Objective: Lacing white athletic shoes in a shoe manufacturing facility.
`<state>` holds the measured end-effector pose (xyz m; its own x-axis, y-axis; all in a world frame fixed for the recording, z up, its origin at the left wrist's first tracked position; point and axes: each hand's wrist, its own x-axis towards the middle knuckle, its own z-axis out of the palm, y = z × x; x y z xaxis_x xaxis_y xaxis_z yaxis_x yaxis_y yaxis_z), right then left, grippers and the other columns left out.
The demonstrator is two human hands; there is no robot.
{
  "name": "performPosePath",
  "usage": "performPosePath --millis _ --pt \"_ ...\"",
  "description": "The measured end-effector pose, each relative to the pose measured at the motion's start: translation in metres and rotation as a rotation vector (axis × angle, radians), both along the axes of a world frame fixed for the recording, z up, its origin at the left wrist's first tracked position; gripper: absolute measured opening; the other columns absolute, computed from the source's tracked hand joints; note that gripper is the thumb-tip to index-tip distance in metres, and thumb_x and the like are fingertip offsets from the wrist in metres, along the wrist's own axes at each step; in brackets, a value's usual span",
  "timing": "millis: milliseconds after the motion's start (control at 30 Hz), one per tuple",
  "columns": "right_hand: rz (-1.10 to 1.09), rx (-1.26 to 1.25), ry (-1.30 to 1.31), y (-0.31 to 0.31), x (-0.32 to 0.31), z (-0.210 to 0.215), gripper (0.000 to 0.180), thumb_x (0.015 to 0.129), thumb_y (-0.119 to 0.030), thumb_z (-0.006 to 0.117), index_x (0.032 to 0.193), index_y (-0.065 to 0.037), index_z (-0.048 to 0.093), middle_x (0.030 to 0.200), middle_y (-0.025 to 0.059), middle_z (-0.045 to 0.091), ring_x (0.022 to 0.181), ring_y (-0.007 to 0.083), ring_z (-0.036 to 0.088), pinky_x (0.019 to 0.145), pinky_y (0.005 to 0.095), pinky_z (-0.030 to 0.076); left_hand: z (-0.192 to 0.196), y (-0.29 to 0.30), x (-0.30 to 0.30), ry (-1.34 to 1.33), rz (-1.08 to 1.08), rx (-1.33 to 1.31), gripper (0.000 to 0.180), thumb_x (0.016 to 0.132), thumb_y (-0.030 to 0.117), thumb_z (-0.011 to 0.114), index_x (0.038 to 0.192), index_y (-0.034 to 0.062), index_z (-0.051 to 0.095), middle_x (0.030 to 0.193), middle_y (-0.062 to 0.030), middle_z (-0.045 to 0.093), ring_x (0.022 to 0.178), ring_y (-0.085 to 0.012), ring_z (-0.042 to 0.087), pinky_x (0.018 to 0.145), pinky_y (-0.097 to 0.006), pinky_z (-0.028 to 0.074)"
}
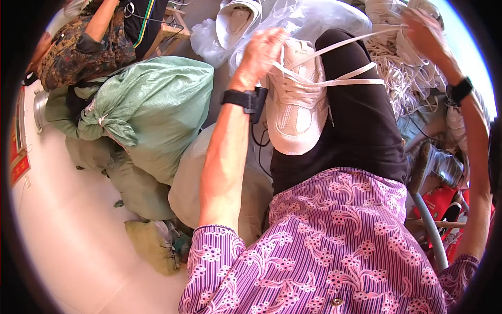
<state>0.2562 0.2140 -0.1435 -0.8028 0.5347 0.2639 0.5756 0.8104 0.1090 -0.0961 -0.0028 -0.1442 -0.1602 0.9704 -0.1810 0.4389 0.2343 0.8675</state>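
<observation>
A big green sack [151, 112] fills the left of the frame, with a heap of white laces [402, 78] at upper right. In the centre a white sneaker [295, 102] rests on the person's dark-trousered thigh, its long axis running up the frame. The left hand [261, 52] grips its upper end, fingers closed. A flat lace [345, 82] stretches rightward to the right hand [426, 34], pinched closed at far upper right.

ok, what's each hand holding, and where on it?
Left hand grips the white shoe at its top, by the laced opening. Right hand holds the far end of the white lace, pulled taut from the shoe.
</observation>
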Motion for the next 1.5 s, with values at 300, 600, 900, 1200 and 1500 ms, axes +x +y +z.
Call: performPosePath --millis 300,600,900,1200,1500 --pt "-0.387 -0.151 -0.046 -0.001 0.048 -0.026 0.014 0.085 -0.010 0.051 0.098 -0.004 0.053 0.100 0.0146 0.058 0.095 0.0348 0.058 0.079 0.0425 0.047 0.011 -0.029 0.033 0.096 0.012 0.100 0.028 0.093 0.026 0.058 0.092 -0.0001 0.065 0.081 0.0003 0.060 0.077 -0.0076 0.051 0.073 -0.024 0.043" --pt "0.424 -0.604 0.465 -0.153 -0.099 0.030 0.009 0.076 -0.015 0.065 0.077 -0.007 0.060 0.082 0.0046 0.053 0.088 0.0240 0.053 0.079 0.0381 0.041 0.042 -0.032 0.043 0.313 0.204 0.309 0.019 0.089 0.019 0.061 0.089 0.0006 0.063 0.074 -0.0087 0.063 0.069 -0.0147 0.058 0.066 -0.032 0.048" --pt "0.428 -0.436 0.409 -0.165 -0.099 0.019 0.007 0.071 -0.016 0.065 0.071 -0.011 0.060 0.080 0.0015 0.051 0.086 0.0199 0.049 0.078 0.0365 0.037 0.059 -0.038 0.074 0.148 -0.076 -0.145 0.026 0.092 0.024 0.057 0.099 0.0020 0.069 0.066 0.0017 0.059 0.059 -0.0052 0.054 0.055 -0.023 0.044" --pt "0.391 -0.404 0.393 -0.177 -0.110 0.008 0.003 0.067 -0.014 0.063 0.066 -0.012 0.062 0.076 -0.0016 0.050 0.083 0.0163 0.048 0.078 0.0352 0.035 0.070 -0.012 0.072 -0.034 -0.159 -0.603 0.021 0.086 0.008 0.050 0.091 0.0009 0.069 0.066 -0.0072 0.064 0.059 -0.0119 0.062 0.055 -0.028 0.051" --pt "0.377 -0.387 0.413 -0.180 -0.104 0.009 0.003 0.066 -0.014 0.064 0.068 -0.012 0.064 0.076 -0.0011 0.052 0.085 0.0174 0.050 0.081 0.0367 0.035 0.054 -0.003 0.072 0.271 -0.451 -0.484 0.019 0.076 0.007 0.056 0.089 -0.0007 0.068 0.066 -0.0157 0.064 0.059 -0.0209 0.064 0.059 -0.033 0.051"
